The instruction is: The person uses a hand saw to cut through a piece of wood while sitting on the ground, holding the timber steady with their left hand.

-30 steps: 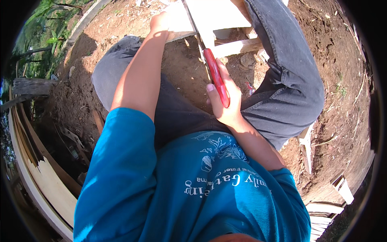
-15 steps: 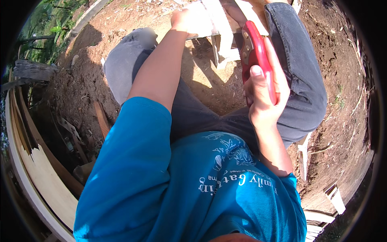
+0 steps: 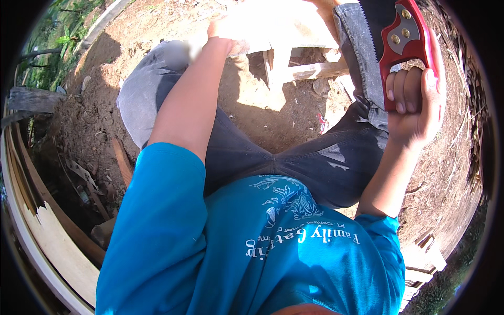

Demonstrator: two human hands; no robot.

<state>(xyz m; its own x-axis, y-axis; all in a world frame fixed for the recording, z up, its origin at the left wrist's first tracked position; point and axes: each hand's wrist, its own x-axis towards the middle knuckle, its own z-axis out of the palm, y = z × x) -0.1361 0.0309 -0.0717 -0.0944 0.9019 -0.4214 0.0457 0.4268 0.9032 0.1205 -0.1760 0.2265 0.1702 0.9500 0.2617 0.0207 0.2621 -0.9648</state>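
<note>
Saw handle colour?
Red handle, with a silver-grey plate set into it. Shows best in the head view.

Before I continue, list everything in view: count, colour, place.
Handsaw: one, red handle, upper right
Board: at least one, glare-white, top centre
Crosspiece: one, pale, below the board
Planks: several, pale and brown, left edge
Timber: one, grey, upper left
Wood strip: one, brown, left
Offcuts: several, pale, lower right
Scrap: one, red, between the legs
Plants: many, green, upper left
Ground: one, brown, throughout
Shirt: one, blue, bottom centre
Trousers: one pair, grey, centre
Left hand: one, bare, at the board
Right hand: one, bare, on the handsaw
</note>
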